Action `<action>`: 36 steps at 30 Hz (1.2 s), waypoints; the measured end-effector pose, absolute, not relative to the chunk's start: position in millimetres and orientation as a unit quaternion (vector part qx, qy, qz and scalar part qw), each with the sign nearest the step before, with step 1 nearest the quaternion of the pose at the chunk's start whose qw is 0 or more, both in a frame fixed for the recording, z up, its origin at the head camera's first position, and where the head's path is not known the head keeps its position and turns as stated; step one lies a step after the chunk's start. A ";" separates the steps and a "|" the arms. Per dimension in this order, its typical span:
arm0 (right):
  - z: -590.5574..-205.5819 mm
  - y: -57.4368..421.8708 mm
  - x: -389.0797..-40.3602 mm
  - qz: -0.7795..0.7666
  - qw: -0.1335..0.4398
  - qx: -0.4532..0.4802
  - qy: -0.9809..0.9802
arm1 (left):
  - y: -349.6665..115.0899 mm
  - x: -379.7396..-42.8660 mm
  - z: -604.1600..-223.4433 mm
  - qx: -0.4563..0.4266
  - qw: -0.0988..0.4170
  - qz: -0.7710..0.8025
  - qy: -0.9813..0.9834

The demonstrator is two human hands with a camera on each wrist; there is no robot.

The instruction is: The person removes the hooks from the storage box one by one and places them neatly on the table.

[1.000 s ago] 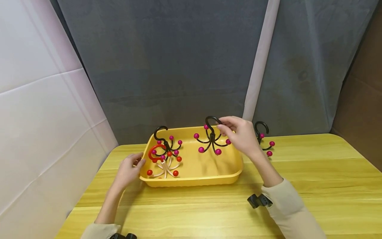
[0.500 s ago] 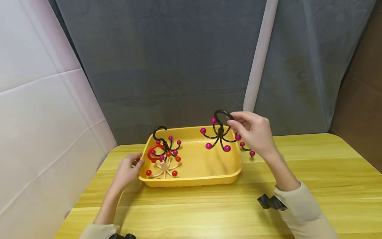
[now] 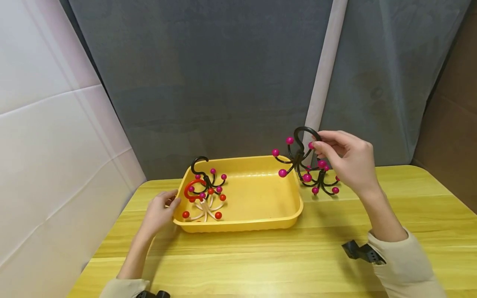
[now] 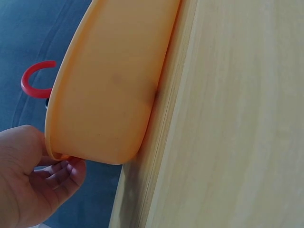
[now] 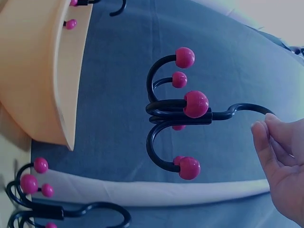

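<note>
My right hand point(image 3: 348, 159) pinches the curved top of a black multi-arm hook point(image 3: 298, 159) tipped with magenta balls. The hook hangs in the air over the right end of the yellow tray point(image 3: 257, 225). My left hand point(image 3: 160, 212) grips the tray's left rim between thumb and fingers, as the left wrist view shows close up. Inside the tray's left part stand a second black hook point(image 3: 199, 167) with magenta balls and, in front of it, a cream hook point(image 3: 205, 209) with a red top and red balls.
Just right of the tray, a third black hook point(image 3: 321, 182) with magenta balls stands on the wooden table point(image 3: 261, 265), partly behind the held one. A grey curtain point(image 3: 216, 82) hangs behind the table, and a white cloth wall point(image 3: 56, 145) borders the left side.
My right hand has carried the black hook up and to the right, from above the tray's inside to its right end. The left hand has stayed at the rim.
</note>
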State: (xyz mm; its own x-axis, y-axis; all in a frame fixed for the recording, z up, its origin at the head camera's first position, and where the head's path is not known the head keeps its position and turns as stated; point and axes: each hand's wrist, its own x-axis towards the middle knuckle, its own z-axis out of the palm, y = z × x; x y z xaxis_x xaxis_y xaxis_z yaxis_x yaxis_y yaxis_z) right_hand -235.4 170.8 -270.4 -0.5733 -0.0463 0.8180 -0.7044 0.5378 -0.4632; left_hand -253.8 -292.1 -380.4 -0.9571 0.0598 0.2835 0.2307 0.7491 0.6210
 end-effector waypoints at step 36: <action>-263.5 243.2 -234.8 0.420 0.453 0.124 -0.776 | -291.1 -253.3 -379.3 -0.078 0.131 -0.339 -0.928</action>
State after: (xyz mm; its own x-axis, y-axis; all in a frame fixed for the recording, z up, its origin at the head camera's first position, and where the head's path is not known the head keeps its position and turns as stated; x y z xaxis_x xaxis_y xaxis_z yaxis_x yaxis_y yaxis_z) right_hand -234.8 243.2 -263.5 -0.5583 0.1890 0.8078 -0.5730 0.6163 -0.5402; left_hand -253.3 -291.1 -379.3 -0.9534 0.0566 0.2962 0.2341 0.7580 0.6088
